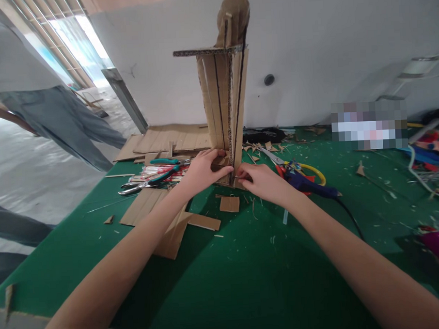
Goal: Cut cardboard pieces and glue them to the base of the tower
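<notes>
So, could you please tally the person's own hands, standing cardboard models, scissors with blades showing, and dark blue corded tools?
Hands: 2 (left hand, right hand)
Standing cardboard model: 1
Scissors with blades showing: 1
Dark blue corded tool: 1
Total: 5

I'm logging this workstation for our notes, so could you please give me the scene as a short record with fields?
Main item: cardboard structure, upright, with crosspiece and rounded top
Left grip: against its lower part
Right grip: curled at its lower right edge; anything pinched is unclear
Surface: green tabletop
Left of item: teal-handled pliers, loose cardboard
Right of item: scissors, blue corded tool
Nearby: person in grey trousers, far left
</notes>
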`<state>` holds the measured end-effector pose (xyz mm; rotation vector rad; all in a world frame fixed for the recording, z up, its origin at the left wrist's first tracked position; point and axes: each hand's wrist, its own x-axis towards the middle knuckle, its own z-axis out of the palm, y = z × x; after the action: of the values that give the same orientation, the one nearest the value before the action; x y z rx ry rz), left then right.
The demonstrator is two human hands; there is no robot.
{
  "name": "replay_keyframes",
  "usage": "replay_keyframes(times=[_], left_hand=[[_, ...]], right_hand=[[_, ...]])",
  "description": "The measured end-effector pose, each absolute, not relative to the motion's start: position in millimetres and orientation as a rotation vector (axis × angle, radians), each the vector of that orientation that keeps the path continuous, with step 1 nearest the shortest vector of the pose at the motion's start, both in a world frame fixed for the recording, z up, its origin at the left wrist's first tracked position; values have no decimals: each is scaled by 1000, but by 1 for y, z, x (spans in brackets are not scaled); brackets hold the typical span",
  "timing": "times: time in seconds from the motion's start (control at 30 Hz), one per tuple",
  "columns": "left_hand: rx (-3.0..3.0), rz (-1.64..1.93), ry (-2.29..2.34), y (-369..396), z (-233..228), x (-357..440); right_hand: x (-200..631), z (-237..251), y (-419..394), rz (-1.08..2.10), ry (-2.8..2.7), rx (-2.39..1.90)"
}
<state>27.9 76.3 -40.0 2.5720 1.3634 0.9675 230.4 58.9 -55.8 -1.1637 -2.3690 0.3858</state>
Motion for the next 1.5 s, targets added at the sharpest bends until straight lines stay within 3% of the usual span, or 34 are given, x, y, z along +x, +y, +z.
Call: replay_keyframes(times=[1.5], left_hand=[[2585, 884, 1435, 73, -36, 27]], right_hand=[[230, -55, 60, 328, -2448, -1173]])
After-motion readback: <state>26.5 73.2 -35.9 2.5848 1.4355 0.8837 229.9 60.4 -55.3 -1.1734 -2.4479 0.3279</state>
